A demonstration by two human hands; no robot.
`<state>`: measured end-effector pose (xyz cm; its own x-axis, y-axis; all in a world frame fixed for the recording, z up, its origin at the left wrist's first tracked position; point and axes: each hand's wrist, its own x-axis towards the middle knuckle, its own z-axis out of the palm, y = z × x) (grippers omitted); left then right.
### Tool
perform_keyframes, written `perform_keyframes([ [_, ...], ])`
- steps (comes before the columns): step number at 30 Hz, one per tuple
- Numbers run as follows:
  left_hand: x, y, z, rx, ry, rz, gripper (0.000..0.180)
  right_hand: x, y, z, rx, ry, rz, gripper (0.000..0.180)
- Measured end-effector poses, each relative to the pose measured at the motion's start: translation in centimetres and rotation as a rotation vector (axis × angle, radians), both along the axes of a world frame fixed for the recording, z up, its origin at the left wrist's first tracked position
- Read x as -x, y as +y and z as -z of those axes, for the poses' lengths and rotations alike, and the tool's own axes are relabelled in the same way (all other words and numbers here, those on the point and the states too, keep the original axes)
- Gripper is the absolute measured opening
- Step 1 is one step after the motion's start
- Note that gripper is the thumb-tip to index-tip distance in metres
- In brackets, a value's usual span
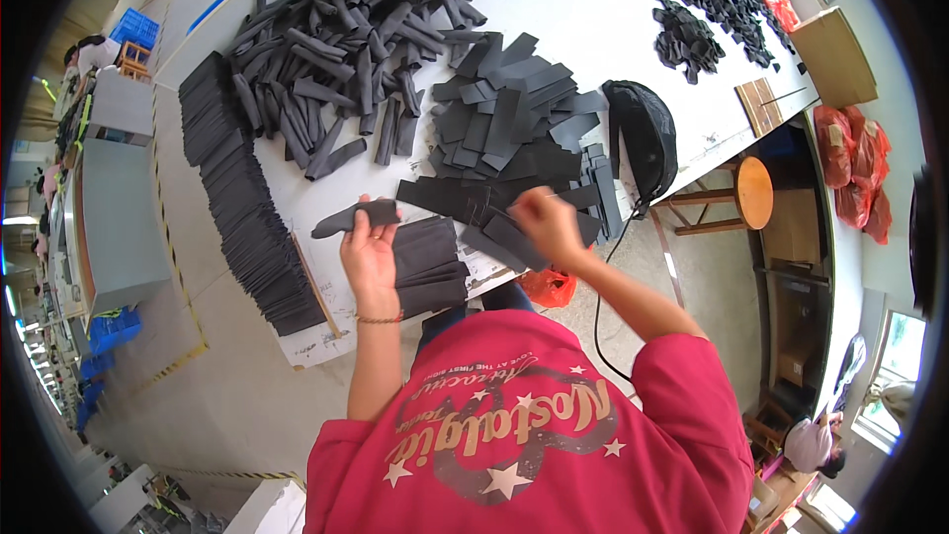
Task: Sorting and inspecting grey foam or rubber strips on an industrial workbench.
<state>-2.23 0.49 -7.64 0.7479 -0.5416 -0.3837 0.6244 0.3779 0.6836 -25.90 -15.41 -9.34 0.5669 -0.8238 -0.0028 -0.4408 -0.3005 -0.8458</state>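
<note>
Pale lettering and six stars mark the red shirt. The left hand has its fingers around one black piece; the right hand curls near many strips, grip unclear.

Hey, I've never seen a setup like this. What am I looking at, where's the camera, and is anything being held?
There's no machine here, just a person's two bare hands. The single picture comes from a wide fisheye camera worn on the head, looking down, so straight edges bend near the rim; the red shirt is the wearer's own.

On the white table lie a heap of dark rolled pieces, a pile of flat dark strips and, at the left, a long row of closely stacked dark pieces.

The left hand holds one dark piece. The right hand is over the strips; whether it grips one, I can't tell.
</note>
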Motion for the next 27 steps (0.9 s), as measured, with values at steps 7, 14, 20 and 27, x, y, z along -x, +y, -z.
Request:
perform_keyframes([
  [7,0.9,0.6,-0.8,-0.164,0.026,0.056,0.029,12.8,-8.2,7.1,0.276,0.214,0.334,0.014],
  [14,1.8,-1.2,-1.0,-0.205,0.019,0.157,0.023,7.9,-7.4,5.3,0.667,0.647,-0.202,0.034],
  [20,2.4,-1.5,-0.6,-0.131,0.017,0.155,0.019,9.3,-10.5,3.8,0.337,0.416,-0.242,0.013],
  [27,3.4,-1.8,-0.4,-0.043,0.059,0.203,0.017,8.1,-12.0,0.3,0.120,0.157,-0.087,0.015],
])
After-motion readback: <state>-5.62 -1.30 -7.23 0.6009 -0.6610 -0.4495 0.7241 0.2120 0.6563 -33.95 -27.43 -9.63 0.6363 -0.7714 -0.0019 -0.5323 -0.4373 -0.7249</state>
